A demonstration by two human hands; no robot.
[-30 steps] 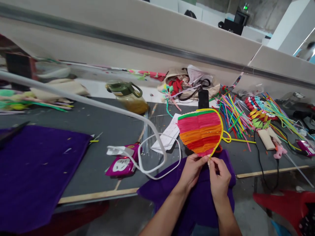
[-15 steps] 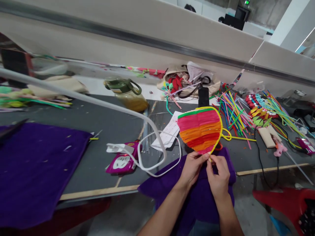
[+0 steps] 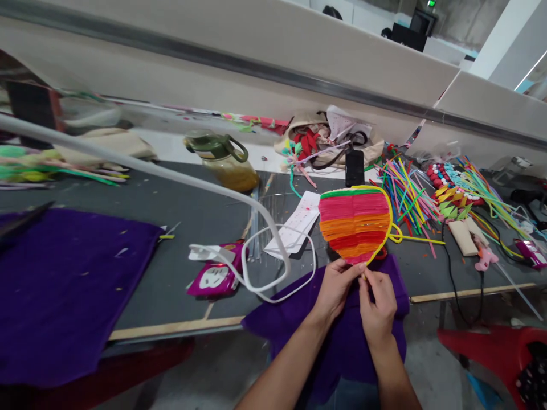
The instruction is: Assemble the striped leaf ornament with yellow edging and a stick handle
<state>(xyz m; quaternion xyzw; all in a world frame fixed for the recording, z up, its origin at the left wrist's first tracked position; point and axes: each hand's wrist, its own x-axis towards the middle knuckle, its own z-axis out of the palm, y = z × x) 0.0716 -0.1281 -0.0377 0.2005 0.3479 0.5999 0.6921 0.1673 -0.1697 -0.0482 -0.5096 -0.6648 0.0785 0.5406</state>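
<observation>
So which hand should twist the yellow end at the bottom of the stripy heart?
Probably the right hand: its fingertips already pinch the yellow end, while the left hand steadies the stripy heart.

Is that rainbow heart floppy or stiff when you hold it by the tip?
Probably fairly stiff: the heart stands upright though the left hand and right hand pinch only its bottom tip. It likely weighs little, being fuzzy strips inside a thin yellow rim. The rim would probably bend if squeezed.

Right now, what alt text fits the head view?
Both hands, left hand and right hand, pinch the bottom tip of a heart-shaped, rainbow-striped pipe-cleaner piece above a purple cloth; loose coloured pipe cleaners litter the grey table.
</observation>
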